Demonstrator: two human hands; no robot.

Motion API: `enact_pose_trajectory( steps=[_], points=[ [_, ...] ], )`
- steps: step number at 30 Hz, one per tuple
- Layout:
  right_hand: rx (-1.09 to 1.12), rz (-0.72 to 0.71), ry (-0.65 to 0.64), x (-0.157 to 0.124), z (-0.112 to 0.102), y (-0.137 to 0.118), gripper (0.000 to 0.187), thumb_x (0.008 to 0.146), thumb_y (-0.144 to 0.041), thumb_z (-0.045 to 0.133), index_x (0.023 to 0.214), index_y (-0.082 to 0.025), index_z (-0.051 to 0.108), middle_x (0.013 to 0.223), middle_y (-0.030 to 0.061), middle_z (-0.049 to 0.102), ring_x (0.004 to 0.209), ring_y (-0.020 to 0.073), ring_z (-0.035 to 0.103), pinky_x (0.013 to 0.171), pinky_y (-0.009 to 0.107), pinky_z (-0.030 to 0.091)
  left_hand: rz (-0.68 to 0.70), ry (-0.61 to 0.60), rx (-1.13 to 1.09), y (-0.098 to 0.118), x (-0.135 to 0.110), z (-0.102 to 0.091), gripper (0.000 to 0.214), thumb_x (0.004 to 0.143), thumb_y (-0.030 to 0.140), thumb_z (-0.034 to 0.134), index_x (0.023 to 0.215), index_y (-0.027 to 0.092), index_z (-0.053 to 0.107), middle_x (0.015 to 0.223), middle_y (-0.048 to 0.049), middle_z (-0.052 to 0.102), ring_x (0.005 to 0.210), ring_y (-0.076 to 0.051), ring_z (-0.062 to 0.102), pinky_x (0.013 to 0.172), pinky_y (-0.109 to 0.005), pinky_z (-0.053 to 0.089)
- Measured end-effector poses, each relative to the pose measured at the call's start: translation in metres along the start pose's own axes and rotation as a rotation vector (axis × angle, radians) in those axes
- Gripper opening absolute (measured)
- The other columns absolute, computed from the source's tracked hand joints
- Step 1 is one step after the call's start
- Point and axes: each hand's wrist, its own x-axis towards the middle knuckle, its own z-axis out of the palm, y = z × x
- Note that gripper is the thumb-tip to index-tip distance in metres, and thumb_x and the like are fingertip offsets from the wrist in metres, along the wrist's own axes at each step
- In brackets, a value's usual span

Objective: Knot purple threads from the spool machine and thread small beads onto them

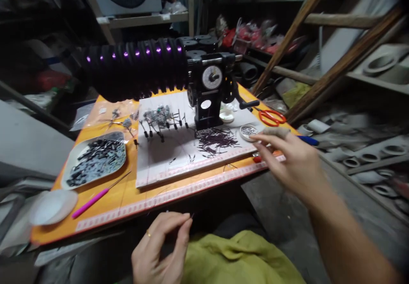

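Observation:
My left hand (161, 247) is low in front of the table, its thumb and index finger pinched on a tiny dark strand whose kind I cannot make out. My right hand (295, 162) reaches to the rim of a small round white dish (241, 136) of tiny silvery metal pieces (249, 129). Its thumb and index finger are stretched out, slightly apart; a tan wrap (275, 132) covers one finger. Beside the dish, many short dark thin strips (219, 141) lie loose on a white board (179, 166). A few small forked pieces (191, 158) lie near its front.
A black cranked machine (209, 92) with a dial and coiled roll stands behind. At left are a tray (65, 177) of dark parts, a pink-handled pick (91, 203) and a translucent lid (53, 207). Orange-handled scissors (271, 117) lie back right; a wooden ladder (338, 75) leans beyond.

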Motion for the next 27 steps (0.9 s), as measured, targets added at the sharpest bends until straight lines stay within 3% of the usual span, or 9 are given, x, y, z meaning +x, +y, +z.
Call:
enact_pose_trajectory(
  steps=[3, 5, 8, 13, 17, 19, 21, 24, 27],
  points=[
    [-0.182, -0.029, -0.197, 0.029, -0.003, 0.049, 0.023, 0.092, -0.026, 0.058, 0.1, -0.015, 0.076, 0.096, 0.0149, 0.067, 0.094, 0.0317, 0.062, 0.081, 0.045, 0.052, -0.133, 0.075, -0.056, 0.0, -0.006, 0.008, 0.013, 0.081, 0.01, 0.071, 0.085, 0.022, 0.072, 0.078, 0.0019, 0.071, 0.065, -0.012, 0.066, 0.065, -0.02, 0.053],
    [-0.183, -0.052, -0.287, 0.044, 0.0, 0.064, 0.019, 0.089, -0.028, 0.062, 0.096, -0.019, 0.078, 0.091, 0.0116, 0.066, 0.091, 0.0301, 0.062, 0.078, 0.042, 0.051, -0.202, 0.121, -0.089, 0.002, -0.008, 0.012, 0.011, 0.081, 0.013, 0.071, 0.082, 0.023, 0.073, 0.074, 0.0027, 0.07, 0.06, -0.012, 0.063, 0.06, -0.022, 0.052],
    [-0.152, -0.09, -0.382, 0.058, 0.007, 0.067, 0.014, 0.087, -0.029, 0.065, 0.086, -0.023, 0.077, 0.084, 0.0069, 0.066, 0.084, 0.0253, 0.062, 0.075, 0.036, 0.049, -0.187, 0.125, -0.081, -0.001, -0.006, 0.012, 0.011, 0.08, 0.013, 0.07, 0.08, 0.023, 0.073, 0.072, 0.0035, 0.07, 0.06, -0.012, 0.064, 0.062, -0.023, 0.053],
    [-0.102, -0.095, -0.412, 0.063, 0.007, 0.063, 0.012, 0.087, -0.026, 0.063, 0.08, -0.021, 0.073, 0.081, 0.0055, 0.065, 0.079, 0.0213, 0.062, 0.073, 0.032, 0.046, 0.009, 0.016, -0.018, -0.011, 0.001, 0.006, 0.02, 0.074, 0.005, 0.073, 0.082, 0.023, 0.072, 0.07, 0.0062, 0.072, 0.061, -0.012, 0.068, 0.095, -0.03, 0.053],
    [-0.072, -0.071, -0.395, 0.06, 0.004, 0.064, 0.013, 0.088, -0.024, 0.061, 0.083, -0.019, 0.071, 0.079, 0.0051, 0.065, 0.076, 0.0201, 0.062, 0.071, 0.032, 0.045, -0.05, -0.062, -0.18, -0.007, 0.002, 0.005, 0.025, 0.078, 0.0, 0.065, 0.085, 0.024, 0.069, 0.083, 0.0029, 0.078, 0.072, -0.016, 0.075, 0.121, -0.046, 0.03],
    [-0.057, -0.067, -0.398, 0.059, 0.004, 0.064, 0.014, 0.089, -0.024, 0.06, 0.087, -0.019, 0.072, 0.081, 0.0055, 0.065, 0.077, 0.02, 0.062, 0.073, 0.032, 0.046, -0.071, -0.087, -0.232, -0.005, 0.002, 0.003, 0.028, 0.079, -0.002, 0.062, 0.087, 0.024, 0.068, 0.089, 0.0011, 0.079, 0.088, -0.021, 0.077, 0.124, -0.053, 0.019],
    [-0.037, -0.072, -0.409, 0.06, 0.006, 0.064, 0.015, 0.088, -0.026, 0.061, 0.092, -0.019, 0.074, 0.086, 0.0062, 0.066, 0.08, 0.0204, 0.063, 0.075, 0.033, 0.047, -0.018, -0.155, -0.242, -0.007, 0.003, 0.0, 0.031, 0.078, -0.004, 0.062, 0.089, 0.024, 0.067, 0.084, 0.0023, 0.078, 0.099, -0.024, 0.075, 0.124, -0.052, 0.016],
    [0.006, -0.087, -0.43, 0.063, 0.009, 0.062, 0.014, 0.087, -0.025, 0.063, 0.089, -0.02, 0.076, 0.089, 0.0062, 0.066, 0.083, 0.0199, 0.064, 0.078, 0.032, 0.048, 0.078, -0.23, -0.189, -0.014, 0.006, -0.008, 0.035, 0.076, -0.006, 0.064, 0.093, 0.025, 0.067, 0.077, 0.0035, 0.075, 0.105, -0.022, 0.073, 0.124, -0.046, 0.022],
    [0.043, -0.079, -0.424, 0.066, 0.01, 0.06, 0.014, 0.086, -0.021, 0.062, 0.08, -0.019, 0.075, 0.084, 0.0061, 0.067, 0.078, 0.0192, 0.064, 0.076, 0.032, 0.048, 0.118, -0.175, -0.135, -0.016, 0.009, -0.01, 0.032, 0.074, -0.003, 0.068, 0.091, 0.024, 0.07, 0.074, 0.0018, 0.073, 0.09, -0.02, 0.074, 0.1, -0.035, 0.051]
  ],
)
